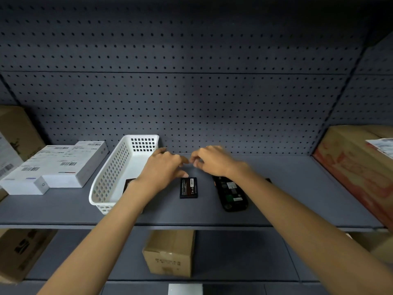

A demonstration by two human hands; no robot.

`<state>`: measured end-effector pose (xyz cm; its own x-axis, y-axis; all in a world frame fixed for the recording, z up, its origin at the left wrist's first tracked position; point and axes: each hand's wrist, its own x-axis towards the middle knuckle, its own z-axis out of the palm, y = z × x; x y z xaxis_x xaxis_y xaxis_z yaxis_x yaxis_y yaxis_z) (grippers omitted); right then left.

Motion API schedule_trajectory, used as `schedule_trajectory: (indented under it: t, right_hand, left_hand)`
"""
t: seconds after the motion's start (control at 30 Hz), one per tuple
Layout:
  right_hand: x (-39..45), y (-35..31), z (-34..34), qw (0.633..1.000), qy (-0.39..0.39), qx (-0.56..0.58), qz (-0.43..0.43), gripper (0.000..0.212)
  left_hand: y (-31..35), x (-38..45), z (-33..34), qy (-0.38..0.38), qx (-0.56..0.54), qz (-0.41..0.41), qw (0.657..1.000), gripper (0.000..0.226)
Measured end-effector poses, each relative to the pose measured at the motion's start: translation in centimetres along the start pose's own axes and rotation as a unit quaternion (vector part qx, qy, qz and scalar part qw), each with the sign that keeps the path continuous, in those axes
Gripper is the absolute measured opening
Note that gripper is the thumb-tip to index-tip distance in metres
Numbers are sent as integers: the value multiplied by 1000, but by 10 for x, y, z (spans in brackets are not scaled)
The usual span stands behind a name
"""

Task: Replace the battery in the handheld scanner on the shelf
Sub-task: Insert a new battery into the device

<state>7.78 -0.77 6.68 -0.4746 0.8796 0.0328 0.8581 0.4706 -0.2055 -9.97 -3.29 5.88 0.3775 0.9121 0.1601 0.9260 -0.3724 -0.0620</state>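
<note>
Lower shelf: one brown carton (170,252). On the shelf (63,216) above, a scanner (232,193) lies face down, back cover off, compartment exposed. A battery (188,187) lies flat just left of it, apart. Left again, a white basket (110,173) holds a dark item, partly hidden by the forearm. Above the battery, the left hand (163,167) hovers, fingers loosely extended, grasping nothing. The right hand (212,160) has curled fingers; contents cannot be determined. White boxes (57,167) stand far left.

Bare shelf (297,188) right of scanner (232,194)
</note>
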Motion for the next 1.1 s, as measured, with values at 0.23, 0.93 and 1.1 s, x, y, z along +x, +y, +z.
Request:
schedule_trajectory:
  t: [0.23,0.93,1.1]
  right_hand:
    - [-11,6,27,997,-71,23,12,37]
    - [-29,3,60,998,-68,5,-17,67]
    - [-30,9,54,993,-88,79,-1,63]
  left_hand:
    - [12,-9,19,-103,-15,-23,994,67]
    - [-2,-27,63,-174,-209,-16,962,72]
    - [-4,-24,54,-177,-276,-5,945,62]
